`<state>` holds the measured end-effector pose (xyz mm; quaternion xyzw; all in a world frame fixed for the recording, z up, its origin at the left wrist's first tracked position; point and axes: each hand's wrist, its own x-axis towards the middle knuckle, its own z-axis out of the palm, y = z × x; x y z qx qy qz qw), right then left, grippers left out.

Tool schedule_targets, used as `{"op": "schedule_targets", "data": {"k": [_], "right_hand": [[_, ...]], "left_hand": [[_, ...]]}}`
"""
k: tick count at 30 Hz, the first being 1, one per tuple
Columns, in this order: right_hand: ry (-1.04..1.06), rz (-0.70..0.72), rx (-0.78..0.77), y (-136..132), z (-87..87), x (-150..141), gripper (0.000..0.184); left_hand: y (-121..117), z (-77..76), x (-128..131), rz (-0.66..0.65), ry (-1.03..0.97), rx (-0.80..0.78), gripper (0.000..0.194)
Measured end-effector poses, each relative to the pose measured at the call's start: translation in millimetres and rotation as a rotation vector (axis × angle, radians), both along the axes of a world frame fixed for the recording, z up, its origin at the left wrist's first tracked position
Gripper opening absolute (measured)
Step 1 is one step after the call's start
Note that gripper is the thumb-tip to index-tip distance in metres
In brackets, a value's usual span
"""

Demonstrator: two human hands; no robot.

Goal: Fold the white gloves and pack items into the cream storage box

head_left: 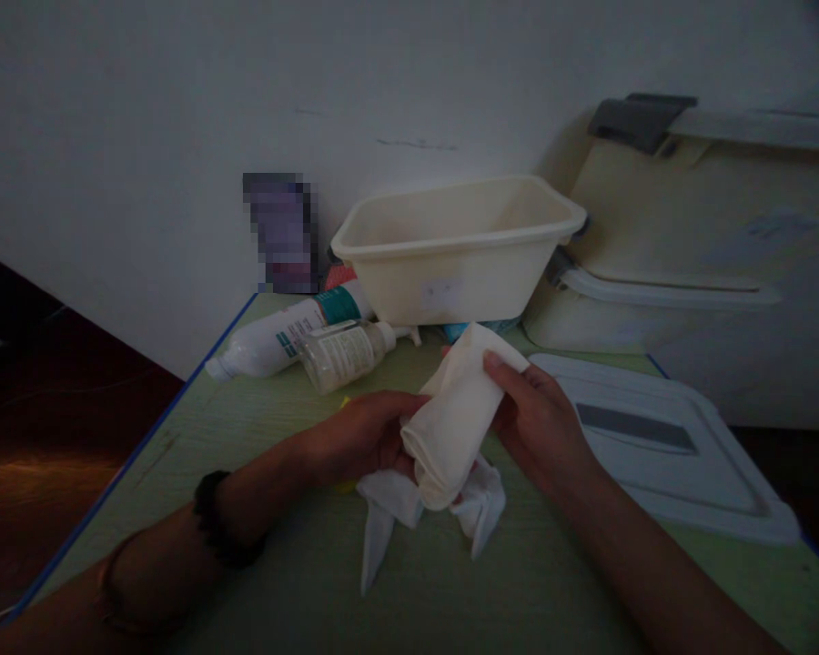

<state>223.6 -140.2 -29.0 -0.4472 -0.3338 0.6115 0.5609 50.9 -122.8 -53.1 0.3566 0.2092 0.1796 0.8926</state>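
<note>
Between my two hands is a folded cream-white cloth [459, 414], held tilted above the green tabletop. My left hand [365, 437] grips its lower left side, with the thumb on the near layer and several fingers hidden behind. On the upper right edge, my right hand [536, 409] pinches the cloth with its thumb on top; its other fingers are behind it. Below the folded part, thin white material [389, 514] with pointed ends shows on both sides. Whether it belongs to the same cloth I cannot tell. A bit of something yellow shows behind my left hand.
A cream plastic bin [460, 273] stands at the back. Left of it lie a white bottle [266, 346] and a clear pump bottle [341, 355]. A pixelated upright object [283, 232] leans on the wall. Stacked lidded boxes [689, 209] and a flat white lid [669, 482] are at right.
</note>
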Motion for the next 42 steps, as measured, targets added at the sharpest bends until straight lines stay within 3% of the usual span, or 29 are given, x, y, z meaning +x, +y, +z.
{"op": "schedule_targets", "data": {"k": [10, 13, 17, 22, 33, 42], "right_hand": [[-0.011, 0.004, 0.003, -0.6, 0.1, 0.6, 0.020], [0.015, 0.011, 0.005, -0.8, -1.4, 1.4, 0.020], [0.012, 0.003, 0.010, -0.2, -2.2, 1.7, 0.021], [-0.002, 0.028, 0.004, -0.3, -2.0, 1.8, 0.022], [0.005, 0.058, 0.017, 0.0, -3.9, 2.0, 0.022], [0.027, 0.039, 0.003, -0.1, -2.8, 1.6, 0.020]], "left_hand": [[-3.9, 5.1, -3.2, 0.114, 0.083, 0.028, 0.026], [-0.6, 1.3, -2.8, 0.077, 0.060, 0.011, 0.024], [1.7, -1.5, -2.7, 0.011, -0.015, -0.046, 0.040], [-3.8, 4.6, -3.0, 0.045, 0.049, 0.075, 0.033], [-3.7, 14.7, -6.3, -0.028, 0.262, 0.233, 0.033], [-2.2, 11.4, -7.9, -0.072, 0.244, 0.253, 0.033]]}}
